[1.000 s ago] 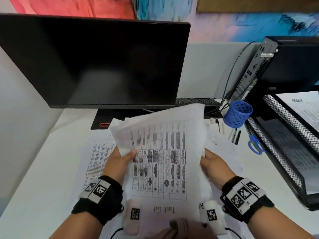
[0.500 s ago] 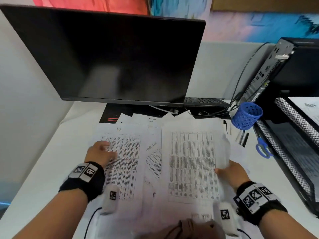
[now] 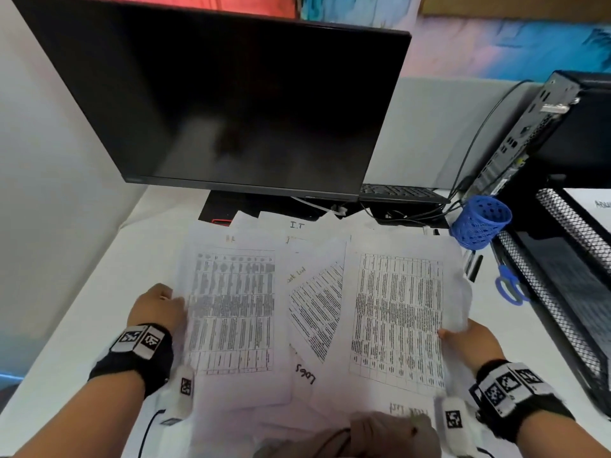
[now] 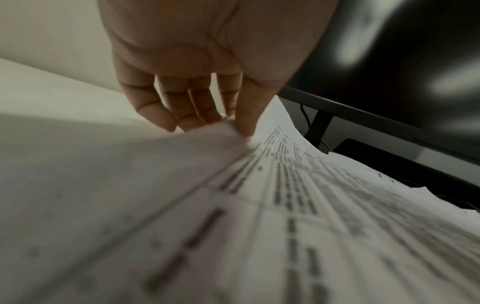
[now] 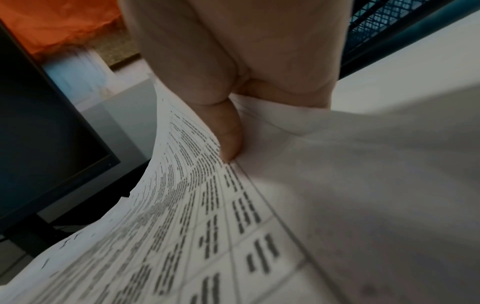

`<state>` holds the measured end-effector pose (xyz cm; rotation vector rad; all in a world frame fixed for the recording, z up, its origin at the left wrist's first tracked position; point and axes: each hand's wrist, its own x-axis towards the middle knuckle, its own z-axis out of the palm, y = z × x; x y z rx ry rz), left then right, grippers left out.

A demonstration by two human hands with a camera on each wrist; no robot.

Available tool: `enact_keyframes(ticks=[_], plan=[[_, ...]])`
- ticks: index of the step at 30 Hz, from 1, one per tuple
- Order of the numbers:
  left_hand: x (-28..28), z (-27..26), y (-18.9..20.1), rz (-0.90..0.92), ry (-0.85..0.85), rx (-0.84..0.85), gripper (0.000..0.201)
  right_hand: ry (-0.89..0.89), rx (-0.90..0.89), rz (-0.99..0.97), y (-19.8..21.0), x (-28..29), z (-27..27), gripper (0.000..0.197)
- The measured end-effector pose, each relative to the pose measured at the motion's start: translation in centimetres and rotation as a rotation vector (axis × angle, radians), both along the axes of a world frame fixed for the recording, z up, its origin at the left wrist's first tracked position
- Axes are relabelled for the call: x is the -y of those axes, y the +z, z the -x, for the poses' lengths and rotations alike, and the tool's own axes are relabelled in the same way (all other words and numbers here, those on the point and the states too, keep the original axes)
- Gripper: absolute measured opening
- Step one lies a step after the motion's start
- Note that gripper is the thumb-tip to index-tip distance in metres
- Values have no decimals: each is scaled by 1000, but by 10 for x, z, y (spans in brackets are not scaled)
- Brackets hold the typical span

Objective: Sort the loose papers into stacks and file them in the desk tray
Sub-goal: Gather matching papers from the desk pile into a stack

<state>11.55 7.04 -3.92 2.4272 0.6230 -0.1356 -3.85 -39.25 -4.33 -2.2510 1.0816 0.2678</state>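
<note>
Loose printed papers lie spread over the white desk in front of me. My left hand pinches the left edge of a table-printed sheet; in the left wrist view the thumb and fingers hold that sheet by its raised edge. My right hand grips the right edge of another table-printed sheet; the thumb lies on top of the curved sheet, and the fingers are hidden under it. The black mesh desk tray stands at the right with paper in its top tier.
A dark monitor fills the back, with a keyboard behind its stand. A blue pen cup, pens and blue scissors lie between the papers and the tray. A black computer case stands at the back right.
The sheet both hands held up has come down to the right in my right hand. My left hand let go, moved left, and now pinches the left sheet's edge.
</note>
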Motion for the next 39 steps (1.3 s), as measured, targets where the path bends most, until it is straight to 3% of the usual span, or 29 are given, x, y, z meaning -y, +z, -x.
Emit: enact_keyframes(ticks=[3,6,8,11,13,16,21,22,24,27,29,30,32,36,38,39], plan=[[1,3,10,127,77,103,8,-18,2,-15,0,2,2,18],[23,10,20,295,2,89,12,-26,18,-82,2,6,4,17],[44,13,15,370,-17,6,17,-49,65,-181,1,12,5,15],[82,21,9,387,-19,-176,41,-54,104,-254,1,20,8,19],[107,29,1,467,-84,-259,44,-74,136,-301,0,24,10,19],[135,41,1,372,-267,-293,40,-84,139,-320,-5,25,10,17],[146,43,9,598,-53,-258,46,-90,116,-278,-4,16,7,12],[147,43,8,639,-14,-221,41,-99,135,-295,-4,16,7,13],[147,44,11,554,-56,-139,28,-126,152,-350,-4,16,9,17],[143,39,17,501,-115,-65,18,-152,184,-448,-10,24,10,37],[137,30,27,518,-73,10,16,-171,237,-515,-19,32,7,76],[132,26,31,525,-43,47,19,-178,267,-549,-25,36,3,93],[123,18,33,558,26,40,30,-179,294,-587,-20,30,-6,103],[118,21,19,606,-84,-245,41,-132,208,-623,-1,-1,-26,55],[122,25,12,674,-131,-293,15,-56,121,-599,-4,-16,-35,56],[124,26,10,676,-155,-273,11,-47,93,-594,-5,-24,-38,61]])
